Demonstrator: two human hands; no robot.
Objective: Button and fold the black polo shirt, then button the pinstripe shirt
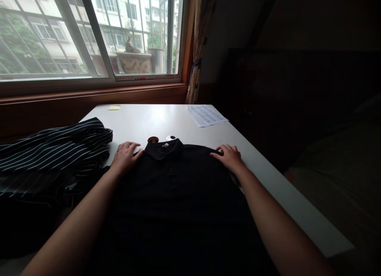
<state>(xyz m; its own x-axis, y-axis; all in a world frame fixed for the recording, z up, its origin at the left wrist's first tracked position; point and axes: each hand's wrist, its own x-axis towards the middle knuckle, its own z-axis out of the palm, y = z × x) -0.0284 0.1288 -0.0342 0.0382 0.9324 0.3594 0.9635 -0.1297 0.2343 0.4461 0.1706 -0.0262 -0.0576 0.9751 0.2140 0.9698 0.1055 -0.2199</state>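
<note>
A black polo shirt (175,188) lies flat on the white table (268,176), collar pointing away from me. My left hand (125,156) rests on the shirt's left shoulder with fingers curled at the fabric edge. My right hand (229,156) rests on the right shoulder, fingers bent over that edge. Whether either hand pinches the cloth is hidden by the fingers.
A pile of dark striped clothing (53,153) lies at the left. Beyond the collar sit a small brown round object (152,139) and a small white one (171,138). Printed paper (206,115) and a yellow note (114,107) lie near the window. A dark bed is at right.
</note>
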